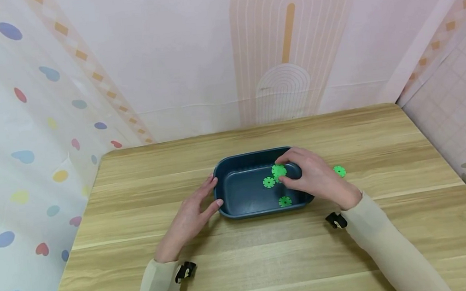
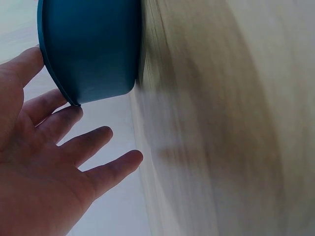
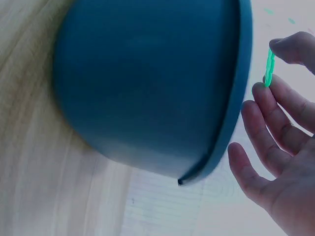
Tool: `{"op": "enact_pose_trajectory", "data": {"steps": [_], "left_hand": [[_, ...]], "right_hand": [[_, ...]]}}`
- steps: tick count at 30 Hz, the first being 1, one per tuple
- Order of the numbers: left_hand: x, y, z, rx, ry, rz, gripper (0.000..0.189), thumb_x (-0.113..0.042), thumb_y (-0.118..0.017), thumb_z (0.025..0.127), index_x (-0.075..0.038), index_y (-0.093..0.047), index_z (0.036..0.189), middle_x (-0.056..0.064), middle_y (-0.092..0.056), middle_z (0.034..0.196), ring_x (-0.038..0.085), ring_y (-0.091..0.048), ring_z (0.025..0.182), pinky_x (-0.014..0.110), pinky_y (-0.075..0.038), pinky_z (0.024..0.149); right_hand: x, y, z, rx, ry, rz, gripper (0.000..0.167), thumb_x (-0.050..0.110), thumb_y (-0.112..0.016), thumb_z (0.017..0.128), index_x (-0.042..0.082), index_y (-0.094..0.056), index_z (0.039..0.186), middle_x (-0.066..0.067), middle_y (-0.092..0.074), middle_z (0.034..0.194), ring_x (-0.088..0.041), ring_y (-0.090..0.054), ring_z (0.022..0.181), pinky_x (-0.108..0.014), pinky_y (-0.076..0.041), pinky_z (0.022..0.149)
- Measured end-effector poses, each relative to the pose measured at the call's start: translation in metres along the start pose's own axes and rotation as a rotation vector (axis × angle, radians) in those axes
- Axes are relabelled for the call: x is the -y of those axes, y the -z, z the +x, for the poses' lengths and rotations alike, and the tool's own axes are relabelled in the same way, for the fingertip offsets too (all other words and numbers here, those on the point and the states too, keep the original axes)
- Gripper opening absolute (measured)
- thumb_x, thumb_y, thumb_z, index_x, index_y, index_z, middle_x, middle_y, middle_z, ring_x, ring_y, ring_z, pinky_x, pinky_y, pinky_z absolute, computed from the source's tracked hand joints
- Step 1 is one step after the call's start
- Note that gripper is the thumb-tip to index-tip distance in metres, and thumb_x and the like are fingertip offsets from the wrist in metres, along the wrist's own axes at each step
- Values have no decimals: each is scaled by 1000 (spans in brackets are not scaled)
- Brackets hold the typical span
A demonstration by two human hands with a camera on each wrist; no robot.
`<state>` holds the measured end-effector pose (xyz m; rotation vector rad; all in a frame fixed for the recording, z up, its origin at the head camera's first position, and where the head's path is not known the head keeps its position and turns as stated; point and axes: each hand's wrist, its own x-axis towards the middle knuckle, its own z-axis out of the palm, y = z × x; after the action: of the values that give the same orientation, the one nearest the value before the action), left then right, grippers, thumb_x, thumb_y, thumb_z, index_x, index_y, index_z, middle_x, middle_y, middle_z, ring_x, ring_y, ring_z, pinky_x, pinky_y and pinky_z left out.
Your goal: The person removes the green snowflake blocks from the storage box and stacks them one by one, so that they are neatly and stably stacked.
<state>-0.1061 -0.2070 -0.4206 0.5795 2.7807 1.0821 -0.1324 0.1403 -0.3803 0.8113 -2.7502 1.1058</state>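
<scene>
A dark blue oblong tub stands on the wooden table. My left hand touches its left rim with the thumb and some fingertips, the fingers fairly straight. Above the tub's right half, my right hand pinches a green notched disc between thumb and fingers. The pinched disc shows edge-on in the right wrist view. Inside the tub lie a green disc and another near the front wall. A bit of green shows under the held disc, mostly hidden. Outside, right of the tub, lies one green disc.
The wooden table extends on every side of the tub. Behind it hangs a pale curtain with arch patterns, and a dotted curtain hangs at the left. A black strap clip sits at each wrist.
</scene>
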Motion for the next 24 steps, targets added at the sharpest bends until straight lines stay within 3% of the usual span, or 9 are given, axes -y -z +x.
{"op": "enact_pose_trajectory", "data": {"steps": [12,24], "left_hand": [[0,0,0,0,7,-4,63,-32,-63,106,-11,-39,160,5,-29,169,32,-35,150,57,-32,120],[1,0,0,3,6,-6,64,-33,-62,106,-12,-39,161,5,-28,169,32,-34,151,57,-32,120]], "right_hand": [[-10,11,-8,-76,32,-12,32,12,-83,88,6,-72,117,-5,-69,114,-26,-65,107,-50,-54,93],[-17,20,-19,-106,13,-52,34,13,-83,87,5,-71,118,-7,-70,117,-27,-65,109,-51,-54,96]]}}
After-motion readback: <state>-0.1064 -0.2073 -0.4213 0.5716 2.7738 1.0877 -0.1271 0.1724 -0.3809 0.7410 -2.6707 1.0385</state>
